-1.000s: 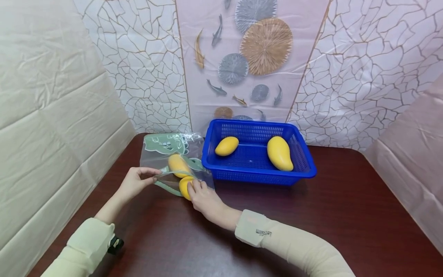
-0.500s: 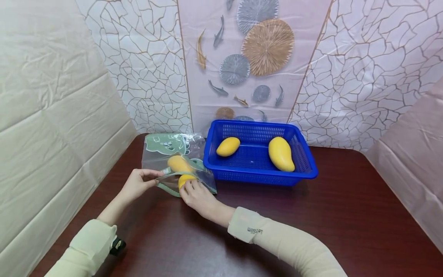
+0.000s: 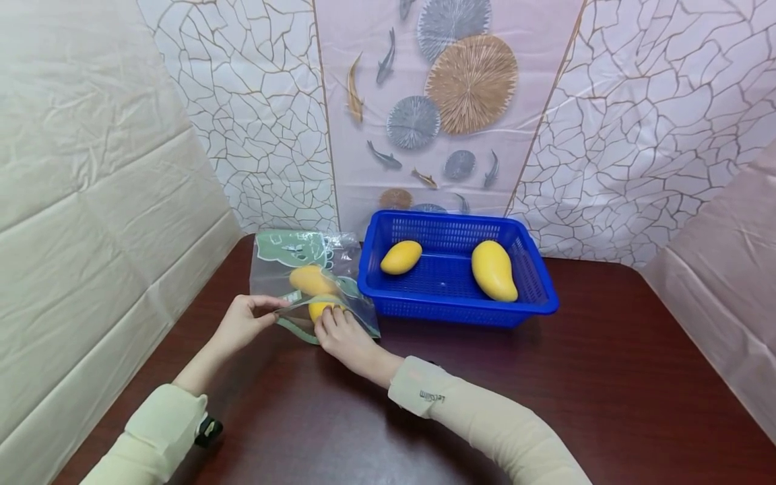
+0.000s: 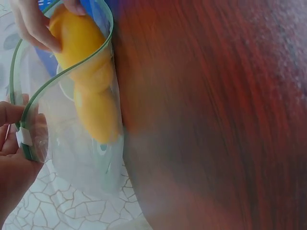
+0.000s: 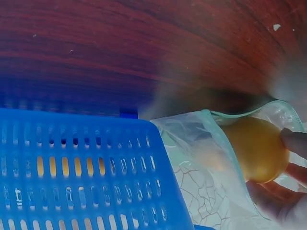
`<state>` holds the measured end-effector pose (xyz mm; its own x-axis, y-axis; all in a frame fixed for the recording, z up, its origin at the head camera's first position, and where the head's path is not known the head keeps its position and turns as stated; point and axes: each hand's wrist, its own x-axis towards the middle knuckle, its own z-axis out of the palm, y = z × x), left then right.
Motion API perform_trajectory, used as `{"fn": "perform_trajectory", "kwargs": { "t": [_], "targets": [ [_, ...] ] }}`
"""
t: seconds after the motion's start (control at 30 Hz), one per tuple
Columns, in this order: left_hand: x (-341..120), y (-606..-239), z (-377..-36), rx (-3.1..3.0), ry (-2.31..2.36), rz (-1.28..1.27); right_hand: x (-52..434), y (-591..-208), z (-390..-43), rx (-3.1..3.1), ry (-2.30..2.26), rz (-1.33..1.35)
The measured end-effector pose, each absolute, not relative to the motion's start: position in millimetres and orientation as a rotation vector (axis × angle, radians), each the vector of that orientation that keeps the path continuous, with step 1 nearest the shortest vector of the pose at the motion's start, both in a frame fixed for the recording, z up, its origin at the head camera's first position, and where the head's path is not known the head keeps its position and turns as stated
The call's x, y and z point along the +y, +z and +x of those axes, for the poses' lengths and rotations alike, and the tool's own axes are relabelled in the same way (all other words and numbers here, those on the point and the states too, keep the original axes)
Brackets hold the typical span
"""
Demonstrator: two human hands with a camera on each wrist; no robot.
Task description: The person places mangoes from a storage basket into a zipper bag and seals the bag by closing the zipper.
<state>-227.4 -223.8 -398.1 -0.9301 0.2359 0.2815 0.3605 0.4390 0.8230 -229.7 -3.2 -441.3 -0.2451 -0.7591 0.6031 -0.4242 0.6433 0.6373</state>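
Observation:
A clear zip bag (image 3: 267,276) with green print lies at the left of the table, its green-edged mouth facing the person. My left hand (image 3: 242,323) pinches the left corner of that mouth, beside the white zip slider (image 4: 24,136). One yellow mango (image 3: 312,279) rests inside the bag. A second mango (image 5: 259,148) is in the mouth, gripped between the thumb and fingers of my right hand (image 3: 348,340). In the left wrist view the two mangoes lie end to end, the inner one (image 4: 98,115) seen through the plastic.
A blue plastic basket (image 3: 448,302) stands right of the bag, close against it. Inside are a smaller mango (image 3: 401,257) at left and a larger mango (image 3: 494,271) at right. Fabric-covered walls (image 3: 267,121) enclose the dark wooden table (image 3: 606,377) at back and sides.
My right hand has pushed its mango farther into the bag, forward and slightly left. The inner mango has shifted and turned a little. My left hand keeps its pinch on the bag's edge.

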Motion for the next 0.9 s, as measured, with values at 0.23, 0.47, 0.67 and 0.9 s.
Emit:
{"fn": "perform_trajectory", "kwargs": {
  "t": [0.23, 0.47, 0.67, 0.9],
  "targets": [
    [-223, -401, -227, -2.498, -1.511, -0.559, -12, -450, -236, -1.882, -0.468, 0.867],
    [-223, -402, -226, -2.478, -1.478, -0.57, -17, -457, -242, -1.967, -0.534, 0.857],
    [-223, -401, -226, -2.478, -1.439, -0.565, -22, -462, -248, -1.971, -0.539, 0.838],
    [-225, -400, -225, -2.513, -1.413, -0.578, -30, -462, -252, -2.077, -0.723, 0.754]
  ]
}}
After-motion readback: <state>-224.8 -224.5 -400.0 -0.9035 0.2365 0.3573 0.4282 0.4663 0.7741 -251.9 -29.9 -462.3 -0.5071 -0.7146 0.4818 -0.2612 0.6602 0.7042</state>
